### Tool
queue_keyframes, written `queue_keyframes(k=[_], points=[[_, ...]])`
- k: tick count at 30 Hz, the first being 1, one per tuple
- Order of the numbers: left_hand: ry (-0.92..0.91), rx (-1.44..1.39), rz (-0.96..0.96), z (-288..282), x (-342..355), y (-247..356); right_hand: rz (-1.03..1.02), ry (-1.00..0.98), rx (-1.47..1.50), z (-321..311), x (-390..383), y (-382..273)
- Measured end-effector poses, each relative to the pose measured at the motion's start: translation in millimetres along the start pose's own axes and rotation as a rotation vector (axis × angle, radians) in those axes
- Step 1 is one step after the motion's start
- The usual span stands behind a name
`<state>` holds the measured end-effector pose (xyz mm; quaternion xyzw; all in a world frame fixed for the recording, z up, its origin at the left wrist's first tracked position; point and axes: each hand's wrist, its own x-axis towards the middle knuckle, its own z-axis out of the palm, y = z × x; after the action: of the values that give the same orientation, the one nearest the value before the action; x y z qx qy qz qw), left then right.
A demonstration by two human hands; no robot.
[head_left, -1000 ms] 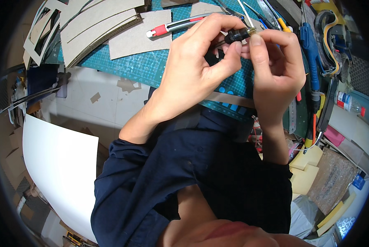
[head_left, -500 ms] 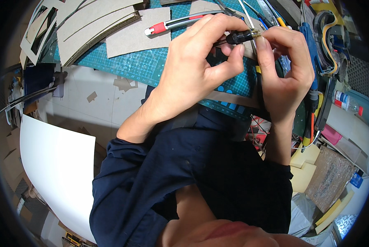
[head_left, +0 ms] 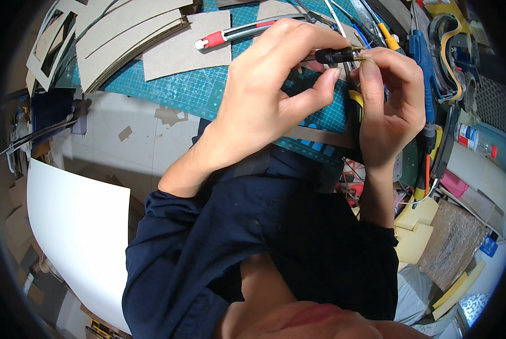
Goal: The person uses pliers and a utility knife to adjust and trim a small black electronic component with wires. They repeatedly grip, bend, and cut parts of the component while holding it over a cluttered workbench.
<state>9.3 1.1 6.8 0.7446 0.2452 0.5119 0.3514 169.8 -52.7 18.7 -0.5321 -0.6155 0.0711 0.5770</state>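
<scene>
My left hand (head_left: pixel 270 96) grips a small black-handled tool (head_left: pixel 333 55) with a brass collar, held level above the teal cutting mat (head_left: pixel 179 93). My right hand (head_left: pixel 391 107) pinches the tool's metal tip between thumb and forefinger. Both hands meet over the mat's near edge, where a strip of grey cardboard (head_left: pixel 315 135) lies under them. What sits at the tip is too small to tell.
A red-and-grey utility knife (head_left: pixel 236 34) lies on the mat beside grey cardboard sheets (head_left: pixel 134 39). A blue glue gun (head_left: pixel 422 56), pens and cables crowd the right side. A large white sheet (head_left: pixel 78 226) lies on the floor at left, cardboard scraps at lower right.
Both hands stay together on the tool. The fingers have shifted slightly at the tip; the view has drifted a little.
</scene>
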Motion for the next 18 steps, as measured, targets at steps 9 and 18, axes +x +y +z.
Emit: queue_keyframes(k=[9, 18], points=[[0.005, 0.046, 0.069, -1, 0, -3, 0.168, -0.041, 0.099, -8, -4, -5], [-0.015, 0.044, 0.062, -1, 0, -5, 0.252, -0.015, 0.161, -12, -8, -8]])
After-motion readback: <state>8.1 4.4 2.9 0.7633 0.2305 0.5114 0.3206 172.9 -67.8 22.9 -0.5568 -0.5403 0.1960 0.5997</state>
